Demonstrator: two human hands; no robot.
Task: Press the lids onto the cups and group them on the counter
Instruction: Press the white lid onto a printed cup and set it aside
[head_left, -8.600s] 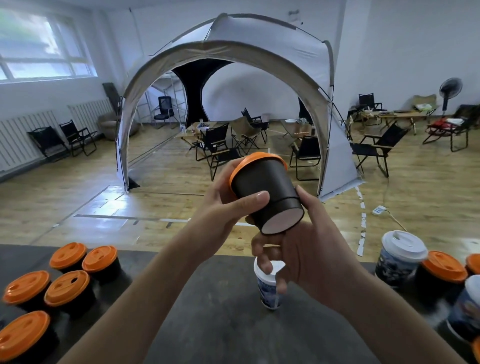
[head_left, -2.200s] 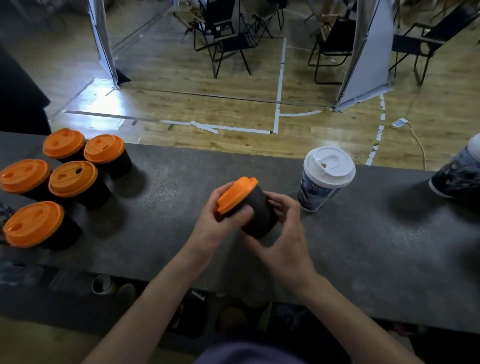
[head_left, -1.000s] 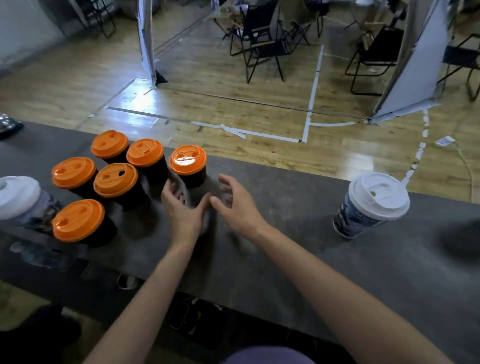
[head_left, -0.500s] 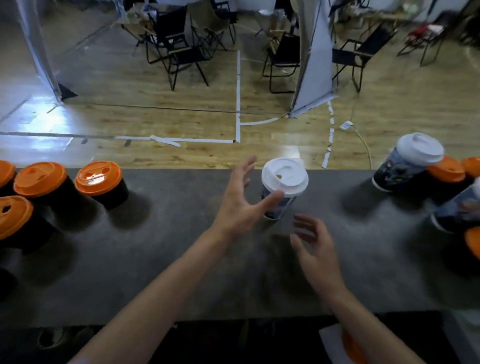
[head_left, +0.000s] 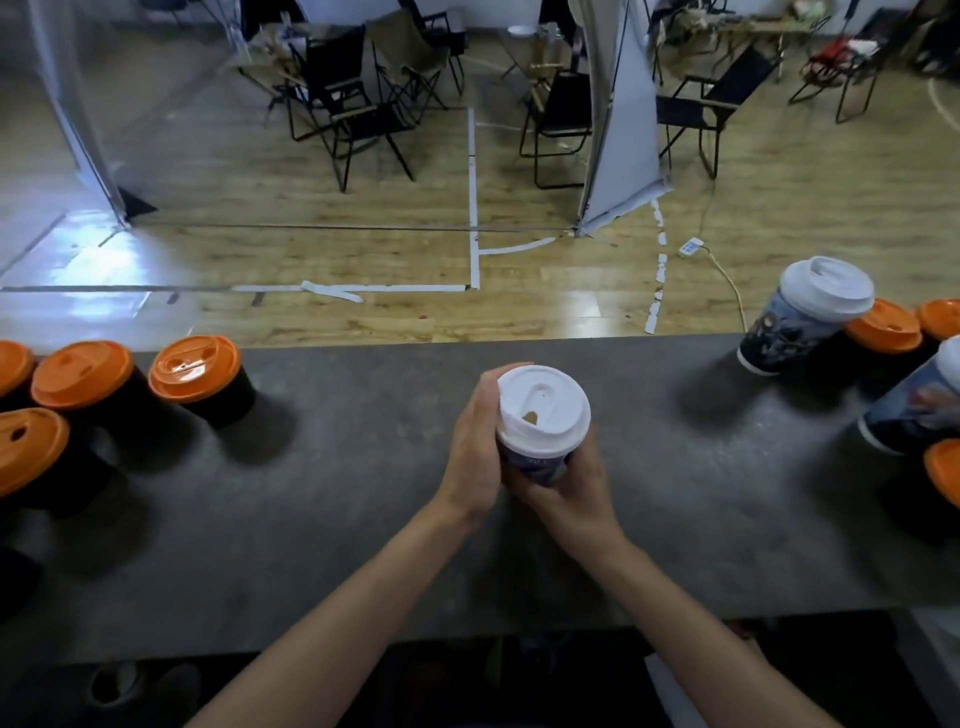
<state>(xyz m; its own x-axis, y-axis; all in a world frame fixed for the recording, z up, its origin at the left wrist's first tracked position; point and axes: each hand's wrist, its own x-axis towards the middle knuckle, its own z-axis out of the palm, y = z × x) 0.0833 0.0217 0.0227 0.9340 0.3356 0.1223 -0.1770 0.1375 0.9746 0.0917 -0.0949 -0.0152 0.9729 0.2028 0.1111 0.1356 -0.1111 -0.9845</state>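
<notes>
Black cups (head_left: 223, 400) capped in orange stand grouped at nine o'clock on the counter (head_left: 363, 467). Four are in view, and the one nearest the middle stands slightly apart from the rest. Left hand (head_left: 475, 452) clasps the cup (head_left: 535, 465) at the counter's middle from its nine o'clock side, palm flat against the wall and fingertips curling round the far side by the rim. The white lid (head_left: 543, 408) sits on this cup with its sip hole at six o'clock. Right hand (head_left: 571, 493) grasps the same cup from five o'clock, fingers curled round the printed wall below the lid. The hands hide the base, so I cannot tell whether it touches the counter. At two o'clock, well apart, stands a printed cup (head_left: 779, 338) with a white top. Orange lids (head_left: 883, 327) lie just beside it. At three o'clock a second printed cup (head_left: 909, 410) is cut by the edge.
</notes>
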